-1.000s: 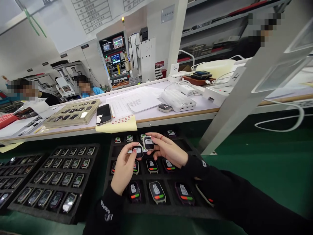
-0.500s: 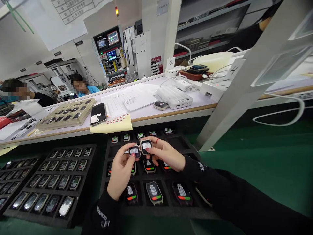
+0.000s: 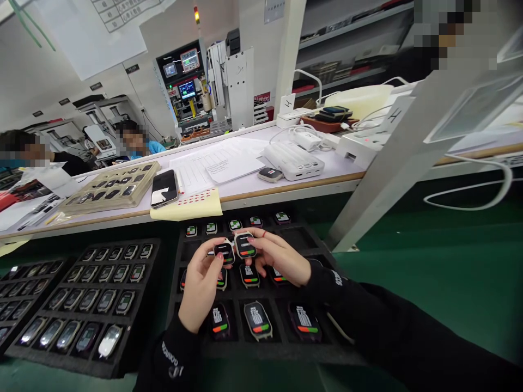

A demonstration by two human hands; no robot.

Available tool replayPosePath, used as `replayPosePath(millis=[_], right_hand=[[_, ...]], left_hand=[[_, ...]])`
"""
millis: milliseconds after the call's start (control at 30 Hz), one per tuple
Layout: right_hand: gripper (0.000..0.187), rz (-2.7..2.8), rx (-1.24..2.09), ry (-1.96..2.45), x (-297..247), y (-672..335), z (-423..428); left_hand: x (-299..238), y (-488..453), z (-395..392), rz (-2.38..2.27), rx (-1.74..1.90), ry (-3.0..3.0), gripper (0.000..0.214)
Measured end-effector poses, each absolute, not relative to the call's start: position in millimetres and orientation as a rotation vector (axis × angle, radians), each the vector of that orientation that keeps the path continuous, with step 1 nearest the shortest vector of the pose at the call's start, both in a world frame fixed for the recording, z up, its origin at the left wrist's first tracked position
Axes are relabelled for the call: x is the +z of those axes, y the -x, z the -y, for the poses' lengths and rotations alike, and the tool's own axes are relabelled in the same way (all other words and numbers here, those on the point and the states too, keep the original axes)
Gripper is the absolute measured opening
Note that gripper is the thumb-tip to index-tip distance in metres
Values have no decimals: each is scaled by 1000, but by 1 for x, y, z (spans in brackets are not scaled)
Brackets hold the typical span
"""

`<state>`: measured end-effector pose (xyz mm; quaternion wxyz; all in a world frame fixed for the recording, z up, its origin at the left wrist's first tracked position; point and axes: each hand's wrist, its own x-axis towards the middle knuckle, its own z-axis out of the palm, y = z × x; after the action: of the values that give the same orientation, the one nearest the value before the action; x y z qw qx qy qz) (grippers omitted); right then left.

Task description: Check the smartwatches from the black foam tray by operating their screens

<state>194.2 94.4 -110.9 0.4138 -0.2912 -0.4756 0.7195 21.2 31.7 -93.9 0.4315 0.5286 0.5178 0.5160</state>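
Our left hand (image 3: 202,283) pinches one watch module (image 3: 225,252) and our right hand (image 3: 278,256) another (image 3: 245,245) — both above the black tray (image 3: 318,354), whose far row sits at 12 o'clock. Since a second ago their screens went from white to dark with coloured bars; the screen text is unreadable.

This is an electronics factory line. Black foam trays (image 3: 171,326) hold rows of small lit devices (image 3: 257,318) on a green belt (image 3: 429,272). A long white bench (image 3: 286,188) carries paperwork (image 3: 220,166), chargers (image 3: 292,160) and a phone (image 3: 164,188). Behind it stand test machines with screens (image 3: 186,87), and other workers (image 3: 134,139) sit at neighbouring stations.
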Motion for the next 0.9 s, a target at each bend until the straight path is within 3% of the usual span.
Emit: replayPosePath(millis=[633,800,900], right_hand=[[57,1210,1867,656,-118,-195,-96],[54,1073,1957,593,-116,-195,-94],[59,1086,1933,589,-121,-196,-94]], left_hand=[[-82,-25,-26,-1347,1346,-1364,31],[-55,-25,26,-894,1208,-1262,40],[-46,-24,63,-677,1189,-1270,24]])
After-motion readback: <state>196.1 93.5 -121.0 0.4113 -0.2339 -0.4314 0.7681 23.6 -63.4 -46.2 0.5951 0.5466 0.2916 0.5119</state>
